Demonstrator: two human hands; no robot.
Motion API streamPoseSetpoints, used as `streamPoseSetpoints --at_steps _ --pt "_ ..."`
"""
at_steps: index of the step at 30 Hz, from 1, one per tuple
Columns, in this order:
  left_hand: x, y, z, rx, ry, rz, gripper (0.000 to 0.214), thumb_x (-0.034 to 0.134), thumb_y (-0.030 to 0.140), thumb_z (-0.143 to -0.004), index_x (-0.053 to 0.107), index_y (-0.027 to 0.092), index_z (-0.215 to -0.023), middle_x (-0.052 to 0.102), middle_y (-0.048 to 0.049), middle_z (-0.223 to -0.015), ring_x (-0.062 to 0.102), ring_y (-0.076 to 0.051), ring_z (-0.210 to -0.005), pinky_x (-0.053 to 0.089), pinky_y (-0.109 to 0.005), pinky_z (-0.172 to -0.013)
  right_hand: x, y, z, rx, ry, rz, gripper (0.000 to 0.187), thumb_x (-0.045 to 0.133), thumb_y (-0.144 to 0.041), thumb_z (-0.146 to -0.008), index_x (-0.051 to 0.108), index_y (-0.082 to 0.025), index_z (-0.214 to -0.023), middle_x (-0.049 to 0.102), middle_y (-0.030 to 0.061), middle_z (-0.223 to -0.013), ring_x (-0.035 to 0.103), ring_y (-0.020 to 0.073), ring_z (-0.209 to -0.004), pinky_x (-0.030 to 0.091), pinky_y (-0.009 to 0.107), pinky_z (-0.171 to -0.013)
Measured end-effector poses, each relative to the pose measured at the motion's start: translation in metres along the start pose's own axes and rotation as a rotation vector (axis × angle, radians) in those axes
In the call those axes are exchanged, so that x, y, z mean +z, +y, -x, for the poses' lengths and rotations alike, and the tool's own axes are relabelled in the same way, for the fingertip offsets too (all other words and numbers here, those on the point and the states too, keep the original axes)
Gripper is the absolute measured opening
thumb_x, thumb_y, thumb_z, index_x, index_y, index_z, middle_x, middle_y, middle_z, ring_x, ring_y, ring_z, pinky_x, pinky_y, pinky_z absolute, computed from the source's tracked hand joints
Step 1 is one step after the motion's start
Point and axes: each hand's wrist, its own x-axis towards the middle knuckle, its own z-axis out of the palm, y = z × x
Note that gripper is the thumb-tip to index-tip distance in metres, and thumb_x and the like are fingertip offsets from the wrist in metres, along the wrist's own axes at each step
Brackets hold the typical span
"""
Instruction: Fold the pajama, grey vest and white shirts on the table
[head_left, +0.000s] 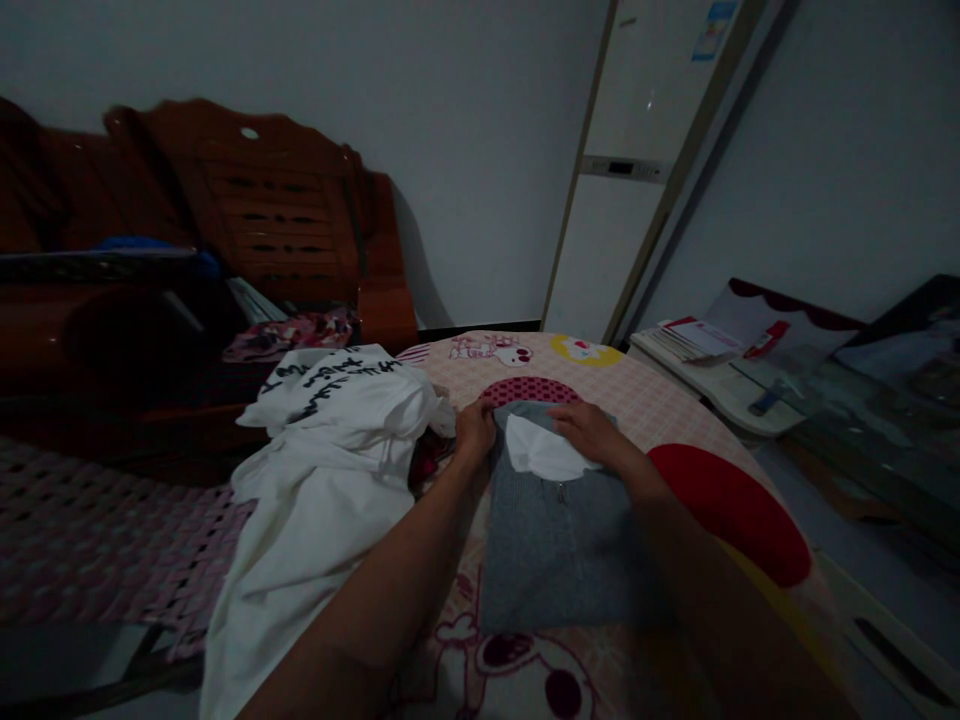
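Observation:
A folded grey top (559, 560) lies flat on the round table's patterned cloth, a small zip pull below its neckline. White material (544, 450) shows inside the neck opening. My left hand (475, 430) is closed at the top's far left corner, its fingers bent around the edge. Across the far right of the neckline rests my right hand (592, 432), fingers stretched out over the white material and grey fabric. Its fingertips touch the cloth without gripping. Left of my left hand, a heap of white clothing (337, 430) with black lettering hangs over the table side.
Pink and cream patterned cloth (705, 420) covers the table. A carved wooden bench (277, 200) stands behind at left, a pink woven chair (97, 540) nearer. A tall white cabinet-like appliance (622, 230) is against the wall. Papers (697, 338) and a glass table (847, 400) are right.

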Motion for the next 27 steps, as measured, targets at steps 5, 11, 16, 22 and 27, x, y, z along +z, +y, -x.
streamPoseSetpoints --at_steps 5,11,16,22,27 --pt "0.0 0.0 0.0 0.013 -0.058 -0.026 0.028 0.047 0.006 -0.081 0.071 0.018 -0.09 0.075 -0.0089 -0.097 0.068 -0.021 -0.094 0.05 -0.036 -0.091 0.047 0.005 -0.038 0.078 -0.056 0.106 0.014 0.062 -0.013 -0.075 0.07 -0.021 -0.068 0.071 0.0035 -0.07 0.063 0.0192 -0.069 0.047 0.029 -0.069" --pt "0.002 0.0 0.0 0.011 -0.031 0.016 0.031 0.044 0.008 -0.085 0.069 0.017 -0.101 0.074 -0.0086 -0.101 0.067 -0.02 -0.095 0.05 -0.033 -0.091 0.071 0.009 -0.034 0.143 0.104 -0.142 0.011 0.063 -0.011 -0.067 0.071 -0.018 -0.071 0.072 0.0031 -0.075 0.063 0.0192 -0.071 0.047 0.029 -0.069" --pt "0.004 0.003 -0.001 0.01 -0.043 0.05 0.032 0.045 0.012 -0.087 0.068 0.016 -0.108 0.072 -0.0104 -0.111 0.066 -0.021 -0.103 0.049 -0.034 -0.096 0.068 0.008 -0.028 0.126 0.131 -0.403 0.009 0.061 -0.018 -0.067 0.07 -0.017 -0.07 0.069 0.0 -0.07 0.061 0.0167 -0.067 0.046 0.027 -0.066" --pt "0.003 0.006 -0.001 0.078 -0.124 0.095 0.03 0.042 0.017 -0.091 0.07 0.016 -0.102 0.073 -0.0084 -0.106 0.066 -0.02 -0.101 0.049 -0.034 -0.095 0.064 0.003 -0.027 0.08 0.147 -0.505 0.01 0.059 -0.02 -0.063 0.068 -0.019 -0.066 0.069 0.001 -0.071 0.063 0.0186 -0.072 0.048 0.03 -0.072" --pt "0.008 0.002 -0.002 0.115 -0.137 0.172 0.042 0.043 0.002 -0.083 0.068 0.018 -0.113 0.071 -0.0081 -0.115 0.066 -0.02 -0.105 0.048 -0.036 -0.099 0.065 0.005 -0.025 0.083 0.171 -0.693 0.008 0.059 -0.023 -0.062 0.067 -0.02 -0.062 0.074 0.0046 -0.091 0.067 0.0243 -0.091 0.049 0.036 -0.088"
